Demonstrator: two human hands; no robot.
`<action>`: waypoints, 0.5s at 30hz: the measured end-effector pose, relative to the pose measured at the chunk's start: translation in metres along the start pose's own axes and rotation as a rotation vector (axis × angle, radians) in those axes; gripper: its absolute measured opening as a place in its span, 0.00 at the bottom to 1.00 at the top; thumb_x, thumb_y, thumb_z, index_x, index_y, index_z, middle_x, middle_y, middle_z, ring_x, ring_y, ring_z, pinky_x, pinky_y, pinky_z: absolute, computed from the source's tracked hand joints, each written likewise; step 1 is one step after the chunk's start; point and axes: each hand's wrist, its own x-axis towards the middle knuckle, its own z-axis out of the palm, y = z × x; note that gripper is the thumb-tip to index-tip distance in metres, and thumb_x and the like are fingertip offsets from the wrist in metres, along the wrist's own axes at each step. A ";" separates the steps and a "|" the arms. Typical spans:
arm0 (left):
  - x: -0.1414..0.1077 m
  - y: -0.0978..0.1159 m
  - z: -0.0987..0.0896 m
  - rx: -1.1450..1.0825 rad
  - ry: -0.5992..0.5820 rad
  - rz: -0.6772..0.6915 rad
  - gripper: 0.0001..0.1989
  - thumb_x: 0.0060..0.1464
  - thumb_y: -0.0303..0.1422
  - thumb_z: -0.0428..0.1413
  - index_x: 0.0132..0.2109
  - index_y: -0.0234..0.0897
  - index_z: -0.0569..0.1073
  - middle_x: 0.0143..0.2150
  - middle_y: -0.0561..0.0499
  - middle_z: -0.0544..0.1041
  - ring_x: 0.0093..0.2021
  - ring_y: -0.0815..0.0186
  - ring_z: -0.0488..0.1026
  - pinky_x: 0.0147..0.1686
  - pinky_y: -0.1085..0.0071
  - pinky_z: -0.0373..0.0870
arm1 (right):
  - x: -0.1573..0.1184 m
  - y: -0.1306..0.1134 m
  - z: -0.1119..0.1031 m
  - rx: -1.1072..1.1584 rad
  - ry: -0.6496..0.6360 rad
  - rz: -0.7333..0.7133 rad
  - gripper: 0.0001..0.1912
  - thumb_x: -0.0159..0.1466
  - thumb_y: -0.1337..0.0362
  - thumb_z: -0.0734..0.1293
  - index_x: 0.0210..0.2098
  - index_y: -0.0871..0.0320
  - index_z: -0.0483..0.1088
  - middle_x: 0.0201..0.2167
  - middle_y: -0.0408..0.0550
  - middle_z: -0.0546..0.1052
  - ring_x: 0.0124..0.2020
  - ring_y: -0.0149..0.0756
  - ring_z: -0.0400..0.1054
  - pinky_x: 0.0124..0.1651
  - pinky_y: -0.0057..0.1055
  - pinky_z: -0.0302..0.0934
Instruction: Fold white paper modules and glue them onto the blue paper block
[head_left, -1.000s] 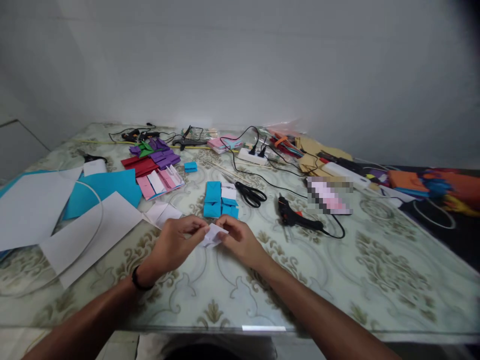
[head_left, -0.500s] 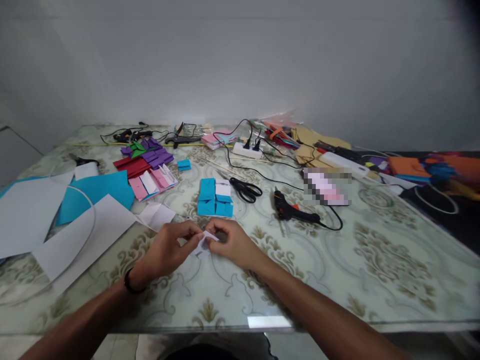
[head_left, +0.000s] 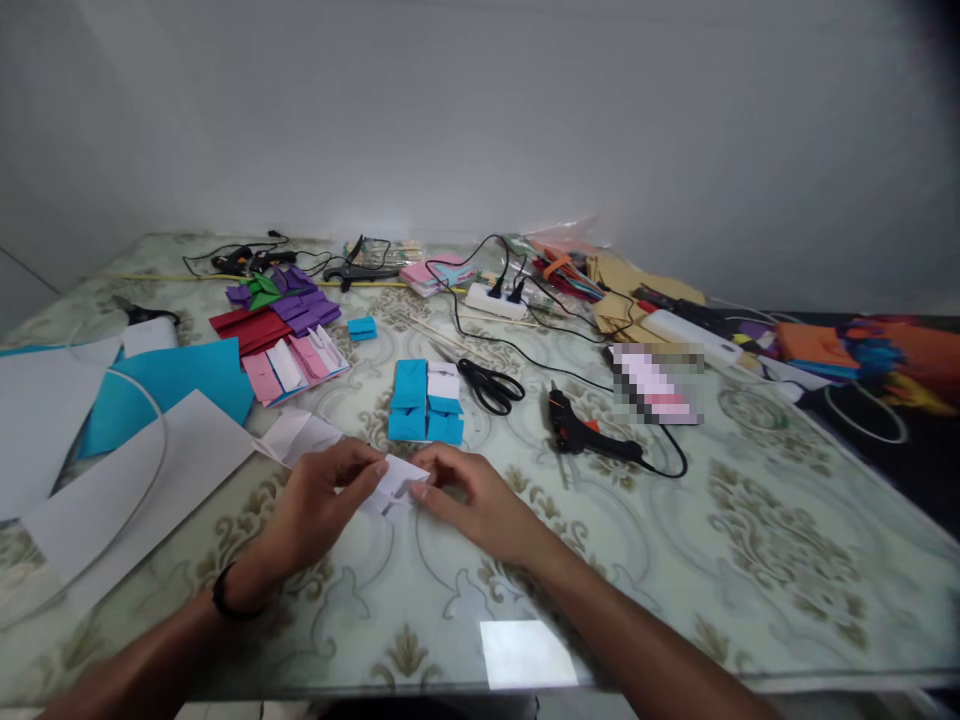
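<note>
Between my two hands is a small folded piece of white paper point(head_left: 395, 482), held just above the table's near middle. My left hand point(head_left: 319, 505) pinches its left side between thumb and fingers. On the other side, my right hand point(head_left: 472, 500) grips the paper's right edge, thumb toward me. Just beyond them lies a blue and white folded paper piece point(head_left: 426, 402) with several flaps. Black-handled scissors point(head_left: 491, 385) rest to its right. A black glue gun point(head_left: 589, 430) lies farther right, its cord trailing behind.
White sheets point(head_left: 150, 500) and blue paper point(head_left: 172, 390) cover the left side, beside pink, red and purple folded papers point(head_left: 304, 312). A white power strip point(head_left: 495, 300) with black cords sits at the back. Orange and blue papers point(head_left: 814, 345) lie far right.
My hands have drawn slightly apart, and more of the white folded paper shows between them. The view has shifted a little; the other things on the table lie as before.
</note>
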 end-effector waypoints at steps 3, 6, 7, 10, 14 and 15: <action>0.000 -0.003 -0.001 0.010 0.039 -0.022 0.12 0.66 0.40 0.58 0.38 0.38 0.80 0.30 0.53 0.80 0.29 0.68 0.74 0.28 0.75 0.68 | -0.002 -0.003 -0.001 0.032 0.067 0.039 0.12 0.66 0.59 0.71 0.47 0.54 0.72 0.30 0.40 0.74 0.33 0.34 0.69 0.40 0.31 0.65; 0.001 -0.002 -0.001 0.042 0.053 -0.041 0.11 0.65 0.39 0.59 0.38 0.38 0.81 0.30 0.53 0.81 0.29 0.67 0.76 0.28 0.75 0.69 | -0.002 -0.005 -0.001 0.032 0.067 0.076 0.07 0.65 0.60 0.72 0.42 0.54 0.75 0.30 0.41 0.76 0.33 0.34 0.70 0.40 0.31 0.65; 0.002 -0.002 -0.001 0.058 0.050 -0.039 0.10 0.64 0.39 0.59 0.38 0.39 0.82 0.29 0.54 0.81 0.29 0.67 0.76 0.28 0.74 0.70 | -0.002 -0.005 -0.001 0.024 0.063 0.088 0.06 0.65 0.60 0.72 0.39 0.55 0.76 0.30 0.41 0.76 0.32 0.34 0.70 0.39 0.31 0.65; 0.002 0.000 -0.001 0.103 0.046 -0.014 0.08 0.62 0.37 0.60 0.37 0.39 0.82 0.30 0.54 0.82 0.30 0.67 0.77 0.30 0.74 0.71 | 0.000 -0.004 -0.001 0.012 0.062 0.118 0.07 0.66 0.59 0.71 0.34 0.55 0.76 0.28 0.42 0.77 0.31 0.34 0.69 0.37 0.31 0.63; 0.000 -0.004 -0.001 0.136 0.067 -0.021 0.11 0.63 0.38 0.60 0.48 0.40 0.80 0.28 0.55 0.80 0.26 0.68 0.73 0.27 0.74 0.67 | -0.001 -0.003 -0.002 -0.025 0.002 0.153 0.12 0.69 0.57 0.68 0.32 0.56 0.75 0.26 0.42 0.76 0.28 0.33 0.67 0.33 0.29 0.60; 0.000 -0.006 -0.001 0.141 0.072 -0.023 0.12 0.63 0.39 0.60 0.50 0.39 0.79 0.27 0.56 0.78 0.25 0.68 0.71 0.26 0.74 0.65 | -0.001 -0.004 -0.002 -0.034 -0.015 0.161 0.13 0.70 0.56 0.67 0.32 0.56 0.75 0.26 0.42 0.76 0.28 0.33 0.67 0.32 0.29 0.59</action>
